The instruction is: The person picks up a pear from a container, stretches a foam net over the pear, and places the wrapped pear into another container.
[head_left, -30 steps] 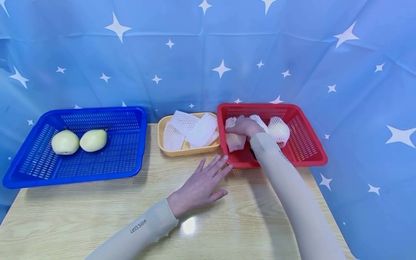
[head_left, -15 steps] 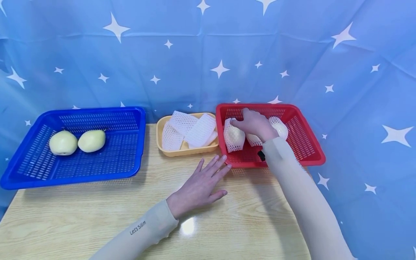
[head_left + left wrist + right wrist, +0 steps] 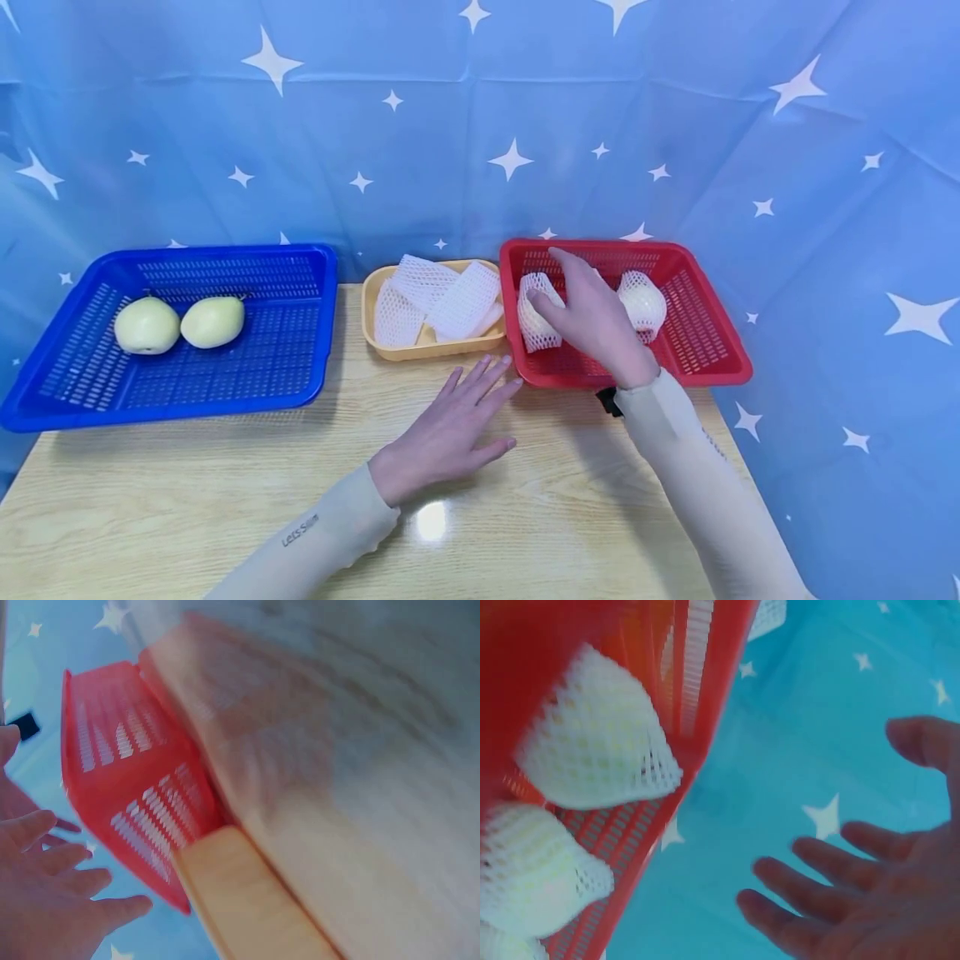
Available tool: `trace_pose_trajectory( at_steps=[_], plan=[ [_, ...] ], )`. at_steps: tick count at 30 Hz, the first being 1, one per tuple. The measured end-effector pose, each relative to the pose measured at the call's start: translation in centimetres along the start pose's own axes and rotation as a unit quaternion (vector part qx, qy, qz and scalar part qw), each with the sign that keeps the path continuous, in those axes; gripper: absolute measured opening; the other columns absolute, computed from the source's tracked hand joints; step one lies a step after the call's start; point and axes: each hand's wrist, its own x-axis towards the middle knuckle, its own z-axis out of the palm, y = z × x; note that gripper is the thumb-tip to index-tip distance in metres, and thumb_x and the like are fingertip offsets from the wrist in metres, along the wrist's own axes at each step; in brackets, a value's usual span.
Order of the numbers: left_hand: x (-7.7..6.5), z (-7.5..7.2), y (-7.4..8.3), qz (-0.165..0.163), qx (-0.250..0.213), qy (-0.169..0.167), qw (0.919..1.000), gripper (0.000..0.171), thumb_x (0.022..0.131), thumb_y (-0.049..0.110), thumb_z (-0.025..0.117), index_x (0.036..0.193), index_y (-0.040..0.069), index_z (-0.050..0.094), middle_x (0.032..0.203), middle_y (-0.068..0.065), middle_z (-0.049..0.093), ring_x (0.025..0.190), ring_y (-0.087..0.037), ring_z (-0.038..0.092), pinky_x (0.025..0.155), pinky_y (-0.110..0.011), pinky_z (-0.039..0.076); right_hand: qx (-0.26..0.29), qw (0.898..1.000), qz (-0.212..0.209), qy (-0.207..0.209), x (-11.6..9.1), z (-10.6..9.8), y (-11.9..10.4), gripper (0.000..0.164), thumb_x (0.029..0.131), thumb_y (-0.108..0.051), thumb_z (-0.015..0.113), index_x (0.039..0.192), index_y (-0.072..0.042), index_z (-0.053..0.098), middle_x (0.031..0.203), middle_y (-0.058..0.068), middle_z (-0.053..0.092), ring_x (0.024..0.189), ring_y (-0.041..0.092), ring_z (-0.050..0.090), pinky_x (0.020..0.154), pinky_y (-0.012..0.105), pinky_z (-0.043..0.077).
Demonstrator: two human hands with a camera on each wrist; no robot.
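My right hand (image 3: pixel 596 317) is over the red basket (image 3: pixel 720 333), fingers spread and holding nothing; the right wrist view shows it apart from the basket. Inside lie pears in white foam nets: one netted pear (image 3: pixel 538 312) at the left, another netted pear (image 3: pixel 642 307) at the right, and more are partly hidden behind my hand. In the right wrist view a netted pear (image 3: pixel 600 735) lies against the basket wall. My left hand (image 3: pixel 450 429) hovers over the table in front of the yellow tray (image 3: pixel 420 353), fingers straight, with nothing in it.
The yellow tray bears several white foam nets (image 3: pixel 465 300). A blue basket (image 3: pixel 225 400) on the left holds two bare pears, one pear (image 3: pixel 147 327) beside the other (image 3: pixel 213 322). A starry blue cloth (image 3: pixel 420 133) hangs behind the wooden table (image 3: pixel 187 500).
My right hand has let go of a netted pear in the red basket, risen and drawn back toward me, fingers opening. My left hand has shifted slightly toward me.
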Motion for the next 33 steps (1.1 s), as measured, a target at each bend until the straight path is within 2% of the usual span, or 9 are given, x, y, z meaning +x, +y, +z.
trace_pose_trajectory(
  at_steps=[2,6,9,12,16,19,28,33],
  plan=[
    [-0.6,-0.8,-0.5,0.002,-0.003,0.023,0.9997,0.071,0.1,0.042,0.067,0.159,0.012,0.041,0.166,-0.01,0.034,0.154,-0.033,0.028,0.124,-0.055,0.022,0.017,0.999,-0.016,0.024,-0.7,0.5,-0.3,0.077,0.099,-0.04,0.066,0.159,-0.005,0.035,0.157,0.017,0.045,0.144,0.033,0.043,0.115,0.056,0.039],
    [-1.8,-2.7,-1.9,-0.007,-0.001,0.071,0.9975,0.056,0.1,0.032,0.068,0.149,0.008,0.053,0.148,-0.011,0.057,0.14,-0.032,0.051,0.117,-0.05,0.038,0.048,0.996,-0.035,0.059,-2.0,1.3,-0.7,0.077,0.098,-0.04,0.067,0.16,-0.008,0.034,0.157,0.014,0.045,0.144,0.03,0.043,0.116,0.054,0.038],
    [-2.9,-4.3,-2.9,-0.029,0.003,0.094,0.9951,0.045,0.1,0.029,0.068,0.14,0.008,0.063,0.137,-0.01,0.066,0.127,-0.03,0.062,0.107,-0.048,0.049,0.068,0.993,-0.051,0.079,-2.8,2.0,-1.1,0.073,0.098,-0.037,0.067,0.159,-0.009,0.037,0.156,0.013,0.047,0.143,0.029,0.045,0.115,0.053,0.04],
    [-4.3,-5.5,-3.7,-0.048,0.016,0.127,0.9907,0.036,0.099,0.027,0.07,0.131,0.01,0.069,0.127,-0.008,0.071,0.118,-0.028,0.067,0.099,-0.048,0.054,0.079,0.989,-0.076,0.097,-3.4,2.9,-1.4,0.068,0.098,-0.033,0.068,0.155,-0.007,0.042,0.153,0.013,0.05,0.142,0.028,0.046,0.115,0.052,0.04],
    [-6.1,-6.8,-4.7,-0.062,0.03,0.179,0.9814,0.029,0.098,0.023,0.071,0.124,0.009,0.072,0.12,-0.008,0.074,0.112,-0.03,0.07,0.095,-0.051,0.056,0.076,0.985,-0.114,0.109,-4.0,4.1,-2.3,0.062,0.099,-0.029,0.068,0.151,-0.003,0.046,0.151,0.015,0.052,0.142,0.028,0.046,0.116,0.05,0.039],
    [-7.4,-7.6,-5.4,-0.08,0.035,0.203,0.9753,0.028,0.098,0.021,0.072,0.122,0.008,0.072,0.12,-0.01,0.074,0.112,-0.032,0.069,0.095,-0.053,0.055,0.069,0.983,-0.137,0.104,-4.4,5.3,-3.1,0.059,0.1,-0.029,0.066,0.149,-0.001,0.048,0.152,0.015,0.051,0.141,0.03,0.047,0.114,0.051,0.042],
    [-10.9,-10.2,-7.9,-0.185,0.08,0.221,0.9542,0.038,0.098,0.024,0.069,0.13,0.003,0.068,0.138,-0.019,0.063,0.129,-0.043,0.055,0.103,-0.066,0.043,0.03,0.977,-0.207,0.051,-4.8,9.4,-7.0,0.056,0.1,-0.036,0.062,0.143,-0.001,0.054,0.153,0.017,0.05,0.138,0.034,0.049,0.11,0.053,0.045],
    [-12.4,-11.7,-9.2,-0.242,0.077,0.22,0.9417,0.045,0.099,0.026,0.069,0.136,0.001,0.063,0.149,-0.024,0.052,0.134,-0.051,0.047,0.103,-0.071,0.037,0.003,0.967,-0.253,-0.009,-4.4,11.9,-9.9,0.06,0.101,-0.04,0.061,0.147,-0.003,0.051,0.156,0.016,0.047,0.144,0.035,0.044,0.115,0.052,0.041]
  ],
)
